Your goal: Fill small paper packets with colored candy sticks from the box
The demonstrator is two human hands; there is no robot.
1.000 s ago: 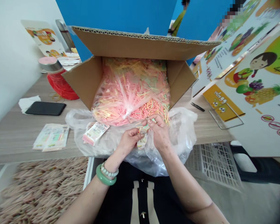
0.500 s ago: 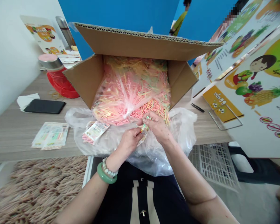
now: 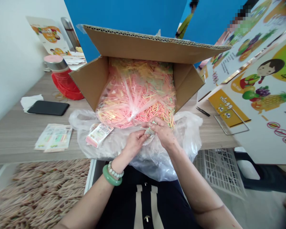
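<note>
My left hand (image 3: 136, 140) is closed, thumb and fingers pinching a small printed packet (image 3: 149, 131). Against it, my right hand (image 3: 164, 133) pinches a little bunch of pale green and yellow sticks (image 3: 153, 123) at the packet's upper end. My fingers hide how far the sticks reach into it. Just beyond, an open cardboard box (image 3: 143, 47) lies on its side with a clear plastic bag (image 3: 131, 95) of pink, yellow and green sticks. Under my hands spreads a crumpled clear plastic sheet (image 3: 183, 136). A stack of striped packets (image 3: 99, 135) rests on it, left of my hands.
Flat packets (image 3: 53, 137) and a black phone (image 3: 49, 108) lie on the table's left, near a red flask (image 3: 66, 81). Tweezers (image 3: 202, 111) and a wire stand (image 3: 232, 122) are at right, beside large printed boxes (image 3: 257, 105). A bin of packets (image 3: 45, 194) stands below left.
My hands have drawn closer together, and the sticks in my right hand now show less above the packet. The whole view has shifted slightly.
</note>
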